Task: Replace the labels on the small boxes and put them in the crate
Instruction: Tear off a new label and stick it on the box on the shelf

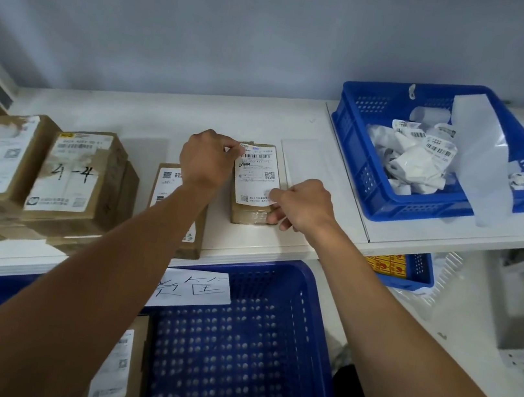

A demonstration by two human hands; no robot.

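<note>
Left hand (207, 158) of mine sits at the far left corner of the label (255, 173), thumb and forefinger curled in a pinch on that corner. My right hand (304, 204) has its fingers curled at the label's near right corner and against the right side of the small box (249, 215); the hand itself hides whether it pinches the paper or only presses on it. Nearest me is the big blue crate (277, 270), hard plastic with a perforated floor, cut off by the bottom edge and crossed by both my forearms. A white paper sign (203, 286) with handwriting sits on its far wall, its left end behind my arm. Inside lies a labelled cardboard box (123, 364), partly hidden under my left forearm. The white shelf (130, 114) is smooth and matte. On its right stands a second blue crate (358, 138) with slotted walls, holding crumpled white labels (413, 154) with barcodes, and a glossy translucent sheet (477, 155) drapes over its near rim. At the left stand brown cardboard boxes, the outer ones cut off by the edge, taped and glossy, one marked box (76, 177) reading "4-4" in black pen. A flat box (167, 184) lies half under my left wrist. Below the shelf a small blue bin (419, 273) shows only a corner, with yellow-and-red contents I cannot make out. The small box lies flat on the shelf between my hands, brown cardboard under shiny tape. Its label is a white rectangle with a barcode and square codes, the fine print too blurred to read.
</note>
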